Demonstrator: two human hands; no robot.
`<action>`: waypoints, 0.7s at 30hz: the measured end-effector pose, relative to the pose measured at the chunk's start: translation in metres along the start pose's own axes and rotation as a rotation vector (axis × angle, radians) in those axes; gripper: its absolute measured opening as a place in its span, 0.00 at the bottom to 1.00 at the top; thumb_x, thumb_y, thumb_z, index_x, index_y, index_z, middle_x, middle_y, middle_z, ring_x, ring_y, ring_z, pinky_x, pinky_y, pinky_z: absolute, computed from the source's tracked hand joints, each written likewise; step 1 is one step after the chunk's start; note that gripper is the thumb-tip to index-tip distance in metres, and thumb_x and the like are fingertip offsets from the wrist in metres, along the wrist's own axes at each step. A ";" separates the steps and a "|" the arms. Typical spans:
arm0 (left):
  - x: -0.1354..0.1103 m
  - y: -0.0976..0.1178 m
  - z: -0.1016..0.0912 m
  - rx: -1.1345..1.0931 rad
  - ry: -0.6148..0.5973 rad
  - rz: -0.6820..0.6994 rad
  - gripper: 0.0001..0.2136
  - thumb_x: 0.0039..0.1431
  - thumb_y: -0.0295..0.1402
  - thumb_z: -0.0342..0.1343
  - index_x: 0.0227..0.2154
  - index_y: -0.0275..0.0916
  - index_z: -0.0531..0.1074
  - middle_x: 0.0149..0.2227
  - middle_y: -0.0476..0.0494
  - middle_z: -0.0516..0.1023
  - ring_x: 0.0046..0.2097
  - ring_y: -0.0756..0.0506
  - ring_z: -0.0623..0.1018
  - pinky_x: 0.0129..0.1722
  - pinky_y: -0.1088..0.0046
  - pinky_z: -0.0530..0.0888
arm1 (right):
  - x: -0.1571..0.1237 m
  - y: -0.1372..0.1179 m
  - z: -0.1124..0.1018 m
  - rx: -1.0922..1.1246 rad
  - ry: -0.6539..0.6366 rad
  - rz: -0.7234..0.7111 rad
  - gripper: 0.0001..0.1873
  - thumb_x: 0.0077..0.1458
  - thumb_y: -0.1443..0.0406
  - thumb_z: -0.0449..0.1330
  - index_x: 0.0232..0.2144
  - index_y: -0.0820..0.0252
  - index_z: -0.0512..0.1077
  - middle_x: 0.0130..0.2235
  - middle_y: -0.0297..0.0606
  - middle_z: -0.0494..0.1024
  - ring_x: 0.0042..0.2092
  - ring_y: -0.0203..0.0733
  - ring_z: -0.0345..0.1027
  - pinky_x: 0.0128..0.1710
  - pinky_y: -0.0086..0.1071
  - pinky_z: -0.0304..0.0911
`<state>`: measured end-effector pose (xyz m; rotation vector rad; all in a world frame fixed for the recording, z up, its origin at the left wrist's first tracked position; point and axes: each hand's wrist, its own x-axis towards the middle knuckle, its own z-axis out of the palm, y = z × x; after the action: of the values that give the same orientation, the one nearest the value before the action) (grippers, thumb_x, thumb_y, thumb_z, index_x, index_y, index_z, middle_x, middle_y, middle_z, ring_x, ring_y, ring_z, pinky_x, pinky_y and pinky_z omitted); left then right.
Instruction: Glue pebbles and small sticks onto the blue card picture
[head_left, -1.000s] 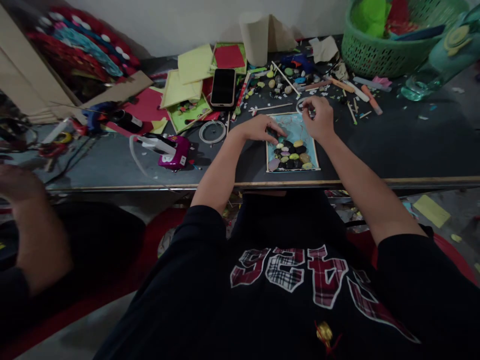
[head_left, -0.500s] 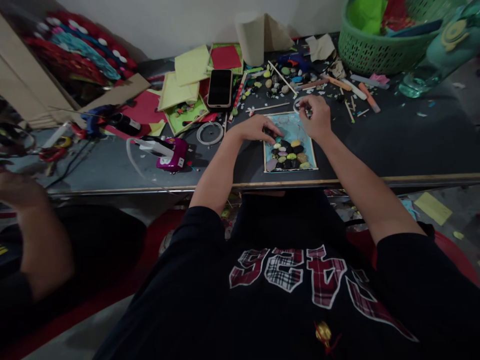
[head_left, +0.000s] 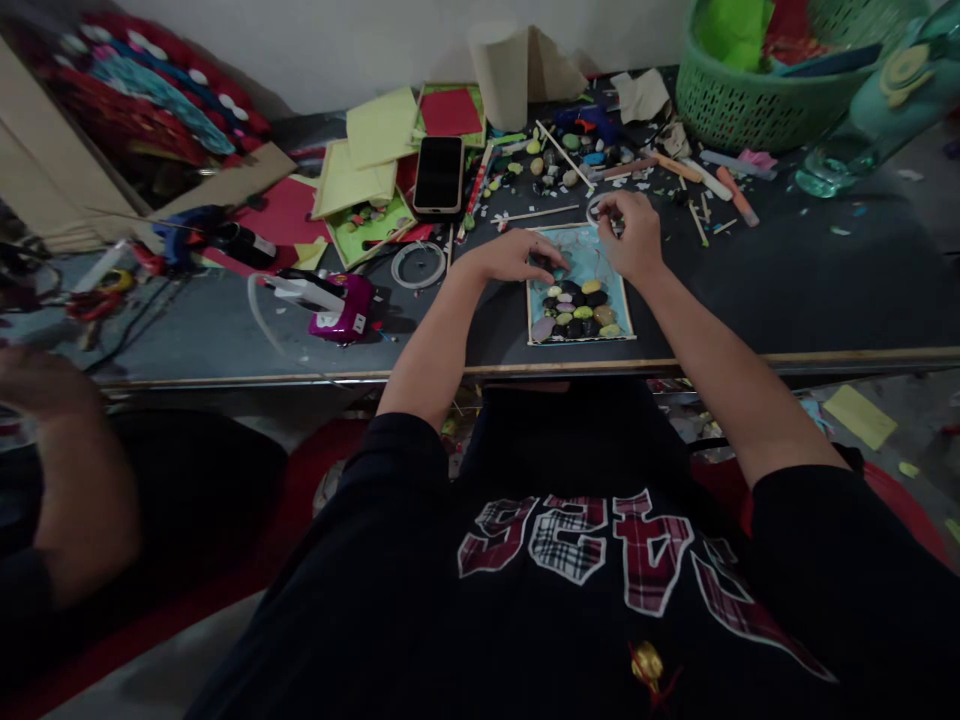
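A small light-blue board (head_left: 596,258) lies near the table's front edge, its lower half covered with several black, yellow, green and pink pebbles (head_left: 579,312). My left hand (head_left: 517,256) rests on the board's left edge, fingers stretched onto it and touching a dark pebble. My right hand (head_left: 631,232) hovers at the board's upper right corner, fingers pinched together beside a white ring; what they hold is too small to make out.
Loose pebbles and sticks (head_left: 559,165) lie behind the board. A phone (head_left: 439,174), coloured paper (head_left: 371,155), a purple glue gun (head_left: 334,305), a green basket (head_left: 757,95) and a glass bottle (head_left: 862,130) crowd the table. Another person's arm (head_left: 60,470) is at left.
Both hands stay almost still at the board. The view has shifted slightly, and the other person's hand at left has moved a little.
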<state>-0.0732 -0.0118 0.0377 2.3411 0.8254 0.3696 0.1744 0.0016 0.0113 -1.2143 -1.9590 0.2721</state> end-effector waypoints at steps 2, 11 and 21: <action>0.000 -0.001 0.000 -0.021 0.030 0.002 0.19 0.55 0.44 0.64 0.47 0.42 0.81 0.48 0.41 0.82 0.47 0.44 0.80 0.46 0.74 0.73 | 0.000 -0.001 -0.001 0.016 -0.009 0.006 0.08 0.62 0.56 0.57 0.39 0.50 0.73 0.43 0.43 0.77 0.51 0.54 0.69 0.58 0.52 0.64; 0.011 -0.008 0.021 -0.259 0.403 0.021 0.30 0.64 0.56 0.50 0.61 0.40 0.66 0.52 0.37 0.77 0.50 0.42 0.78 0.47 0.67 0.73 | 0.001 -0.014 -0.002 0.282 0.024 0.028 0.25 0.58 0.40 0.56 0.35 0.51 0.75 0.46 0.43 0.77 0.51 0.52 0.70 0.49 0.48 0.70; 0.021 -0.003 0.035 -0.306 0.426 -0.049 0.38 0.59 0.66 0.46 0.60 0.40 0.64 0.57 0.36 0.74 0.56 0.41 0.76 0.49 0.69 0.74 | -0.003 -0.027 -0.003 0.293 -0.041 -0.073 0.25 0.56 0.39 0.59 0.35 0.51 0.79 0.47 0.40 0.76 0.50 0.48 0.71 0.50 0.42 0.70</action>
<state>-0.0429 -0.0133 0.0099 1.9795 0.9427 0.9272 0.1600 -0.0155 0.0264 -0.9523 -1.9143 0.5294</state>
